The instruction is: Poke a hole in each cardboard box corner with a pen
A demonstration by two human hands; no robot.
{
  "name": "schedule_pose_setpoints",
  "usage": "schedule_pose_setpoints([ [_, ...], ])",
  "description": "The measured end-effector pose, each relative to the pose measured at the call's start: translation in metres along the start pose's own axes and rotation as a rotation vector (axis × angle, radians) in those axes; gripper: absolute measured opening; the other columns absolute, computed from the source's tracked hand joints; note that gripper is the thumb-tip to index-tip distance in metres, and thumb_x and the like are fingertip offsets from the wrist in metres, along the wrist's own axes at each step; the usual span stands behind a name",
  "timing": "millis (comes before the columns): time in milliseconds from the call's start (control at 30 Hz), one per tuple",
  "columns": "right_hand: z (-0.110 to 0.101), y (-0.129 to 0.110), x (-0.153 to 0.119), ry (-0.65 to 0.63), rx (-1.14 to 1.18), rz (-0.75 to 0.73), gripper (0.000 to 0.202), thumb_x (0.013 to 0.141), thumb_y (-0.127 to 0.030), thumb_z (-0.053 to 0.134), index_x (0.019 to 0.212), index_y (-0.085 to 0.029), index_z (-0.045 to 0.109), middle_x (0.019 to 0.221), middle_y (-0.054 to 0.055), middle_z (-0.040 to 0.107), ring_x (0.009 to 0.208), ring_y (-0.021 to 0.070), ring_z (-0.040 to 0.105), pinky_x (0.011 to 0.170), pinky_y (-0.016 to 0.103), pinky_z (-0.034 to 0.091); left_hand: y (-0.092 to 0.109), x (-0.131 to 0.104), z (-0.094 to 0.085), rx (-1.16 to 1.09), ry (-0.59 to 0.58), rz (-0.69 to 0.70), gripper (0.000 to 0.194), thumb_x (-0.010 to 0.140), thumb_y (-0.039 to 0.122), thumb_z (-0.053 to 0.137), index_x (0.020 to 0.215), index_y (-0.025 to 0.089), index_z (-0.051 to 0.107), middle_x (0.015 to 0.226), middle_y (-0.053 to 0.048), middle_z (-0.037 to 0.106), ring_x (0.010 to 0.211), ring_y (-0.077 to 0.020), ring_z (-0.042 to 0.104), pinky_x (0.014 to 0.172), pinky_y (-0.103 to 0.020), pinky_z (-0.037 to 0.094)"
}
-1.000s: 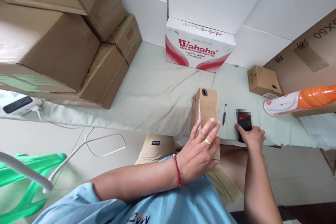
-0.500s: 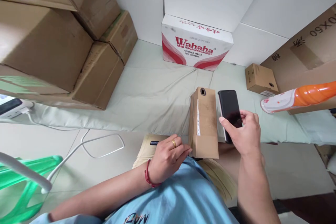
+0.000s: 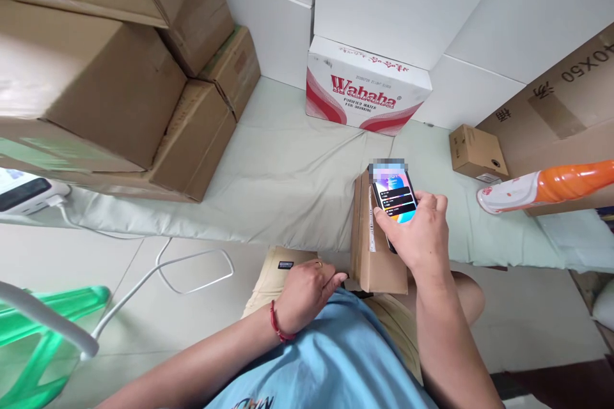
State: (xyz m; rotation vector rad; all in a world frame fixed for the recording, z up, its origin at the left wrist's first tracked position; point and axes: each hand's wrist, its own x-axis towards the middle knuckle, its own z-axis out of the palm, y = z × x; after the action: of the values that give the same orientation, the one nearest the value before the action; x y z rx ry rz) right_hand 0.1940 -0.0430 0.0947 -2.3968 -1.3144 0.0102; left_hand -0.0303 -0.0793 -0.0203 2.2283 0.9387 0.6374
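My right hand (image 3: 425,230) grips a smartphone (image 3: 399,209) by its sides, its screen lit with a colourful lock screen and dark notification bars. The phone hovers over a long brown cardboard box (image 3: 381,271) and covers much of its top face. A white label strip (image 3: 371,220) on that box shows left of the phone. Over my lap, just left of the box's near end, rests my left hand (image 3: 309,291), with a ring and a red bracelet (image 3: 277,324). Its fingers are curled in, and I see nothing in them.
Large cardboard boxes (image 3: 119,89) are stacked at the left on the cloth-covered surface (image 3: 288,192). A white and red Wahaha carton (image 3: 364,89) stands by the wall. To the right are a small box (image 3: 477,153) and an orange-and-white bottle (image 3: 542,185). A green stool (image 3: 52,332) stands lower left.
My right hand has moved the phone left, from beside the box to above it, and the dark screen has lit up. My left hand has drawn back slightly from the box, its fingers curling in.
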Motion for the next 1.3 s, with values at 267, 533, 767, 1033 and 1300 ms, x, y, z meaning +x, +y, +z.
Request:
schedule_pose_setpoints([
  [267, -0.001, 0.01, -0.002, 0.053, 0.018, -0.041, 0.07, 0.07, -0.065, 0.081, 0.119, -0.02, 0.056, 0.121, 0.012, 0.057, 0.082, 0.0234, 0.06, 0.077, 0.045, 0.059, 0.002, 0.007, -0.003, -0.544, -0.071, -0.44, 0.016, 0.094, 0.036, 0.061, 0.099, 0.02, 0.062, 0.085, -0.004, 0.073, 0.074, -0.0191, 0.065, 0.069, -0.029, 0.048],
  [533, -0.01, 0.029, 0.001, 0.066, 0.041, 0.001, 0.077, 0.068, -0.067, 0.083, 0.122, -0.019, 0.058, 0.124, 0.015, 0.057, 0.098, 0.0303, 0.063, 0.092, 0.053, 0.058, 0.004, 0.013, -0.007, -0.676, -0.262, -0.645, 0.049, 0.097, 0.064, 0.049, 0.087, 0.019, 0.065, 0.068, -0.002, 0.069, 0.048, -0.014, 0.051, 0.054, -0.027, 0.038],
  [767, -0.006, 0.155, 0.032, 0.047, -0.132, 0.291, 0.084, 0.067, -0.07, 0.079, 0.122, -0.007, 0.066, 0.117, 0.027, 0.065, 0.136, 0.0471, 0.053, 0.119, 0.059, 0.043, 0.011, 0.016, -0.015, -0.593, -0.26, -0.578, 0.079, 0.095, 0.09, 0.035, 0.053, 0.024, 0.031, 0.053, 0.003, 0.03, 0.057, -0.012, 0.028, 0.059, -0.03, 0.025],
  [1033, 0.021, 0.226, 0.053, -0.16, -0.224, 0.596, 0.093, 0.068, -0.072, 0.078, 0.125, 0.001, 0.071, 0.135, 0.043, 0.061, 0.136, 0.0571, 0.055, 0.116, 0.066, 0.043, 0.009, 0.017, -0.012, -0.576, -0.216, -0.563, 0.065, 0.097, 0.076, 0.048, 0.062, 0.024, 0.03, 0.061, 0.004, 0.029, 0.061, -0.0125, 0.028, 0.06, -0.029, 0.023],
  [1300, -0.003, 0.136, 0.013, 0.011, 0.133, 0.154, 0.113, 0.083, -0.078, 0.067, 0.167, -0.008, 0.037, 0.166, 0.032, 0.043, 0.157, 0.0464, 0.042, 0.122, 0.062, 0.043, -0.003, 0.02, 0.005, -0.538, -0.008, -0.544, 0.032, 0.104, 0.038, 0.046, 0.123, 0.018, 0.063, 0.076, 0.004, 0.053, 0.069, -0.0164, 0.05, 0.07, -0.028, 0.044],
])
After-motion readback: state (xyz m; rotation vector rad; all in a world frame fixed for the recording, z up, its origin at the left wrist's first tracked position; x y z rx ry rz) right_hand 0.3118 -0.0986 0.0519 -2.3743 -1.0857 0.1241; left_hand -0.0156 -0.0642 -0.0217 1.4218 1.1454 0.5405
